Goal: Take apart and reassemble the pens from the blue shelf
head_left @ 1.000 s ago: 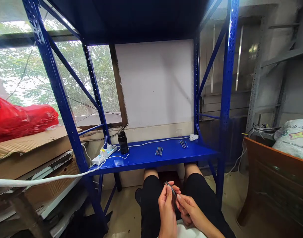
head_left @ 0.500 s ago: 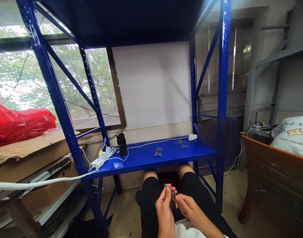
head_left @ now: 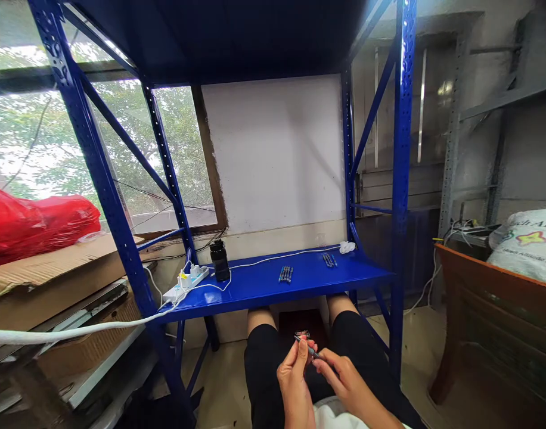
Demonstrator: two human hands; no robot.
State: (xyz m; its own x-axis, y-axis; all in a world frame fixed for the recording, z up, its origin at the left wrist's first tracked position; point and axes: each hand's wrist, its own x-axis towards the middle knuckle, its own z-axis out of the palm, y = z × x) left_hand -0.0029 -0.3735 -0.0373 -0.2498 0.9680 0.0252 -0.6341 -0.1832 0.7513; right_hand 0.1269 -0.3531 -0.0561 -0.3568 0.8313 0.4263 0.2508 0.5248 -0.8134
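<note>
Above my lap my left hand (head_left: 296,375) is closed, its thumb and fingers pinching a slim dark pen (head_left: 312,351). The pen slants down to the right, and my right hand (head_left: 347,381) grips its lower end between thumb and fingertips. Fine detail on the pen is too small to make out. Ahead on the blue shelf (head_left: 250,289) lie two groups of similar dark pens with blue ends: one near the middle (head_left: 286,274), another farther right (head_left: 329,260). Just beyond my fingertips, small dark pieces (head_left: 302,334) lie on a dark reddish surface (head_left: 291,322) between my knees.
A black bottle (head_left: 219,260) stands on the shelf's left side beside a white power strip (head_left: 186,285) with plugs and cords. Blue rack posts (head_left: 402,179) flank the shelf. Cardboard (head_left: 53,268) and a red bag (head_left: 45,220) are at left; a wooden piece of furniture (head_left: 492,310) stands at right.
My knees have spread apart, showing more of the dark reddish surface and the small pieces on it. My hands have shifted slightly; more of the pen shows between them.
</note>
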